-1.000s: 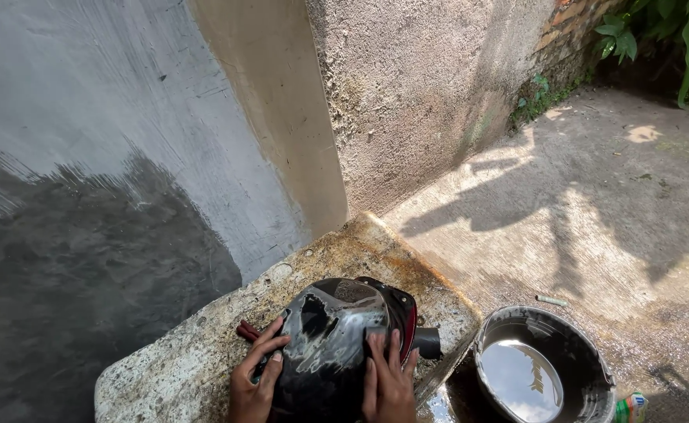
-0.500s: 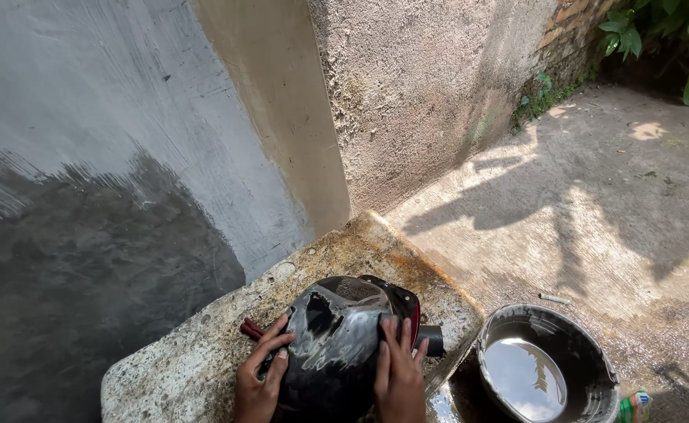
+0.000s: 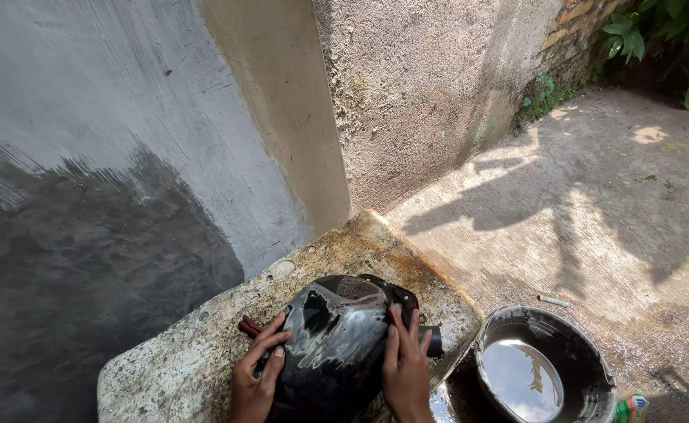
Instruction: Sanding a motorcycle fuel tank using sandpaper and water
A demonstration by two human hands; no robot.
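A shiny black helmet [image 3: 333,341] with wet, soapy streaks and a red trim lies on a stained stone slab [image 3: 203,352] at the bottom middle. My left hand [image 3: 257,376] lies flat against the helmet's left side, fingers spread. My right hand [image 3: 406,368] presses against its right side, fingers pointing up. Both hands hold the helmet between them. A red strap end [image 3: 248,325] pokes out to the left of the helmet.
A black bucket [image 3: 544,368] of water stands on the wet concrete ground right of the slab. A small green bottle [image 3: 632,409] lies at its lower right. A grey, partly wet wall rises behind the slab. Plants grow at the top right.
The view has shifted slightly. My hands stay on the helmet, with the right hand slid a little along its side.
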